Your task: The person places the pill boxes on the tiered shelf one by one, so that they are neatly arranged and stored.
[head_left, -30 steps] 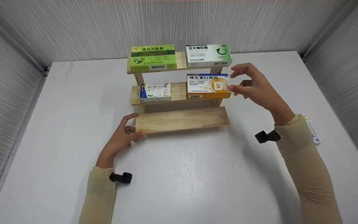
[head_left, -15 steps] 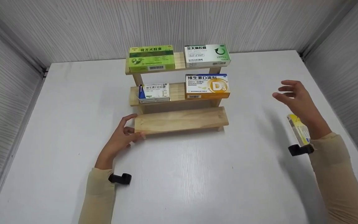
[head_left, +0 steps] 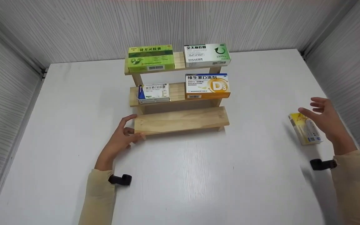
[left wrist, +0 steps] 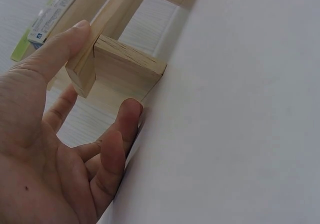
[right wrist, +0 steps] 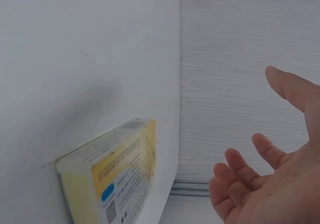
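My left hand holds the left end of the bottom step of a wooden three-tier shelf. In the left wrist view the thumb lies on the step's edge and a finger reaches its other side. My right hand hovers above a yellow and white medicine box lying at the right of the table. Its fingers are loosely bent and hold nothing. The right wrist view shows that box apart from the hand.
On the top tier lie a green medicine box and a white-green one. The middle tier bears a small white-blue box and an orange-white box. Grey wood-grain walls enclose the white table.
My right hand has moved away from the orange-white box, to the right and nearer, over to the yellow and white box. The left hand has kept its hold.
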The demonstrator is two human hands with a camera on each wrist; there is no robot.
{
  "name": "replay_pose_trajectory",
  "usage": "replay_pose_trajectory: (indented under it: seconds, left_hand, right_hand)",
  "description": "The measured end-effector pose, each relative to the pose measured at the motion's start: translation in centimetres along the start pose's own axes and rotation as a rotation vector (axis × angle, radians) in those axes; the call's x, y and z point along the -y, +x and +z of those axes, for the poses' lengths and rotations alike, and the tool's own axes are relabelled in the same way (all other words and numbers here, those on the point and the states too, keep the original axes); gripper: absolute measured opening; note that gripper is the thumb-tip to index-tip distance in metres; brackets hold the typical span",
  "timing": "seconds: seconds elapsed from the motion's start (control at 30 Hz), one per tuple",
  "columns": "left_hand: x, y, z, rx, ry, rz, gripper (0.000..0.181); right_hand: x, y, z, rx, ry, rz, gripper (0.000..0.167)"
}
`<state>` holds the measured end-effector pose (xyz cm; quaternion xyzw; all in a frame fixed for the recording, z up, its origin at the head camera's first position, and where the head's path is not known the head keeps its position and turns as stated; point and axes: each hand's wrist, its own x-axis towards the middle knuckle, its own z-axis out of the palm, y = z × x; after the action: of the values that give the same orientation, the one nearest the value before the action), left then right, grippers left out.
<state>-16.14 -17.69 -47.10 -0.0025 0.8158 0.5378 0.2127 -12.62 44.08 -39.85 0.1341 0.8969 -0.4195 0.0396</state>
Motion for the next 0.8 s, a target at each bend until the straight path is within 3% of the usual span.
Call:
replay_pose_trajectory:
  seconds: [0.23,0.53,0.8]
  left_hand:
    - [-2.3,-1.5,0.0,0.014,-0.005,-0.022,0.08]
    - [0.1,0.1,0.0,0.006,-0.003,0.0,0.081]
    - [0.2,0.1,0.0,-0.009,-0.003,0.013,0.08]
  right_hand:
    - [-2.6,-1.1,-1.1,0.115,-0.082,0.068,0.093]
    - [-5.2,-2.2,-1.1,0.198,-0.211,0.171,0.102]
    - [-6.2,-2.4,-0.9,0.262,-0.359,0.234,0.109]
